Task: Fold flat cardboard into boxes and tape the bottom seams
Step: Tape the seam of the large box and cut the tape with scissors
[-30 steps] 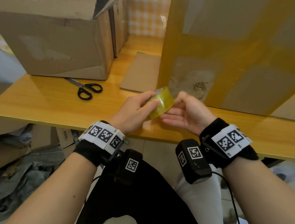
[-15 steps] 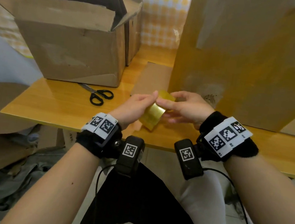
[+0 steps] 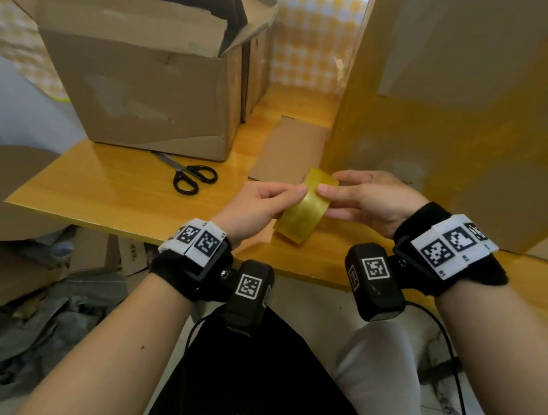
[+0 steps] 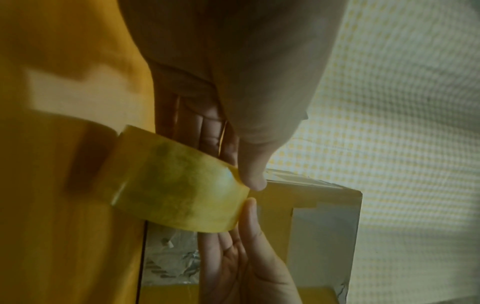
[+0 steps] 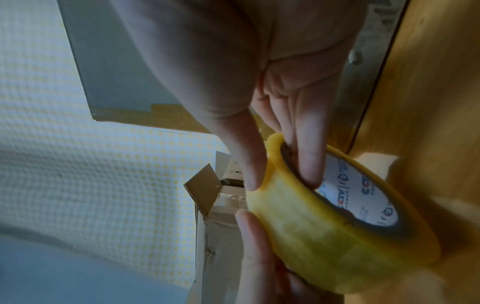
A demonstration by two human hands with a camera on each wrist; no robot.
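Cardboard box (image 3: 156, 89), flaps up, stands far left on your table (image 3: 101, 193), scissors (image 3: 190, 176) before it. Your left hand (image 3: 259, 205) pinches the yellow tape roll (image 3: 305, 211) above the table's near edge; your right hand (image 3: 370, 198) grips its other side, fingers inside the core. The tall box (image 3: 467, 110) rises just behind.

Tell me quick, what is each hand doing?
Left hand: fingers pinching the roll of tape.
Right hand: holding the same roll, thumb outside and fingers in its core.
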